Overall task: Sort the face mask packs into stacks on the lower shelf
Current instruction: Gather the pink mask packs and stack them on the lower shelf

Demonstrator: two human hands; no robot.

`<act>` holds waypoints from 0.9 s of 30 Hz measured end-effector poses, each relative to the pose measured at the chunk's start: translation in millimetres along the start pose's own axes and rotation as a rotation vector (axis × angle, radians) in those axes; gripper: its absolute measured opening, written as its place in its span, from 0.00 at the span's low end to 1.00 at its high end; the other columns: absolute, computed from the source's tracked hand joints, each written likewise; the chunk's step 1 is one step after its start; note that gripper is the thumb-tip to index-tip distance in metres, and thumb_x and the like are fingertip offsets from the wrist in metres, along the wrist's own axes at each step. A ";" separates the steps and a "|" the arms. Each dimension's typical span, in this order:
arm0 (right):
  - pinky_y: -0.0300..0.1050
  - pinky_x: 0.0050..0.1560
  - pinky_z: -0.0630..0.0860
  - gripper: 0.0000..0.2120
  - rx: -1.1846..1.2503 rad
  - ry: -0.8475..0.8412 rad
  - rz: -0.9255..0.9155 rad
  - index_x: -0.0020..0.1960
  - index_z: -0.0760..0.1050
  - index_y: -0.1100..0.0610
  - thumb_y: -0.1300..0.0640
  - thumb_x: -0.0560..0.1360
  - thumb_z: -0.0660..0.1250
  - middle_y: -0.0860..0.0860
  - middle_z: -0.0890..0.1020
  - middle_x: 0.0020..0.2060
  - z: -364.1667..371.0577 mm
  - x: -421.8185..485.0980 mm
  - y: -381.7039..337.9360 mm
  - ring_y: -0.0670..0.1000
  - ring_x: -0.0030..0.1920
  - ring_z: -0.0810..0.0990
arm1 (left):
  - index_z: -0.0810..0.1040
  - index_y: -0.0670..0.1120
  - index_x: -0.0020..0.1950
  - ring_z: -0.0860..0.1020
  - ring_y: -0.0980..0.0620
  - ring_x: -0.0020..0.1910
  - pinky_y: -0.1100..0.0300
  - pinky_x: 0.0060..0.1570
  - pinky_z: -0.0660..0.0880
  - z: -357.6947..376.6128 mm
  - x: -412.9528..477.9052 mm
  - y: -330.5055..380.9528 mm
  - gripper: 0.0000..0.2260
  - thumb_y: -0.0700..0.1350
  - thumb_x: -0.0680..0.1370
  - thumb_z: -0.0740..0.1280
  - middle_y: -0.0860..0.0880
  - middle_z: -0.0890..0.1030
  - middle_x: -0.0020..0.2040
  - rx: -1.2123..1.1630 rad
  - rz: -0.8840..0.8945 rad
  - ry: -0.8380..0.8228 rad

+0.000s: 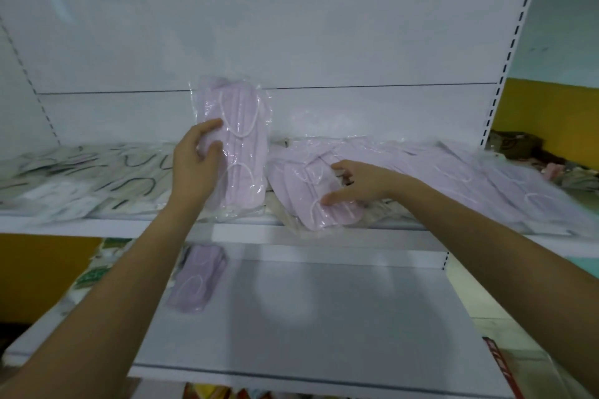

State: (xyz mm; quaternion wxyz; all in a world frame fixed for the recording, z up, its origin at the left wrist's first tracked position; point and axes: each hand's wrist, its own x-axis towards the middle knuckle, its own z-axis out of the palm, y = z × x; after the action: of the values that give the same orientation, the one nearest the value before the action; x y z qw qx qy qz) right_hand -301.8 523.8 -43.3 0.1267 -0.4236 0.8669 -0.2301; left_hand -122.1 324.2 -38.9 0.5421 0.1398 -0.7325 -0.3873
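My left hand [196, 160] grips a pack of lilac face masks [241, 142] in clear plastic, held upright above the upper shelf [246, 232]. My right hand [353, 183] reaches onto a second lilac pack [301, 191] lying at the shelf's front edge, thumb and fingers spread over it. More lilac packs [470, 175] lie spread to the right on the same shelf. On the white lower shelf [324, 317] one lilac pack [196, 278] lies at the back left, partly hidden by my left forearm.
White packs with dark ear loops [97, 172] cover the left part of the upper shelf. Beyond the slotted right upright [505, 68] sit mixed goods [531, 152]. Colourful items [220, 393] show below the lower shelf. A yellow wall is behind.
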 end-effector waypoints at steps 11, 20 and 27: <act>0.35 0.51 0.68 0.29 0.198 0.272 -0.149 0.70 0.66 0.52 0.64 0.72 0.70 0.53 0.72 0.63 12.2 -0.6 -19.1 0.50 0.53 0.73 | 0.75 0.45 0.62 0.73 0.73 0.52 0.74 0.58 0.68 -13.9 5.6 -2.1 0.16 0.33 0.78 0.59 0.54 0.76 0.59 0.010 -0.001 -0.050; 0.31 0.43 0.75 0.19 0.894 0.592 -0.437 0.59 0.72 0.51 0.69 0.74 0.66 0.46 0.77 0.52 2.0 -12.1 -69.2 0.38 0.39 0.78 | 0.74 0.47 0.64 0.73 0.70 0.55 0.74 0.59 0.68 -11.7 11.2 16.5 0.12 0.42 0.80 0.62 0.57 0.75 0.58 -0.147 -0.079 -0.130; 0.34 0.39 0.74 0.14 0.820 0.612 -0.367 0.59 0.73 0.51 0.60 0.75 0.68 0.48 0.75 0.50 31.4 4.6 -110.0 0.39 0.33 0.75 | 0.71 0.46 0.66 0.73 0.56 0.62 0.55 0.64 0.70 -9.9 5.5 23.4 0.21 0.37 0.74 0.70 0.55 0.74 0.61 -0.102 0.026 -0.183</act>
State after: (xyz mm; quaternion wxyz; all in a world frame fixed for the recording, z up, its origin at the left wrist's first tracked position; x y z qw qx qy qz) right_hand -217.3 452.1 -14.7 -0.0188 -0.3974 0.6153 -0.6806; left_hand -110.1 332.1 -17.2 0.4842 0.0668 -0.7600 -0.4283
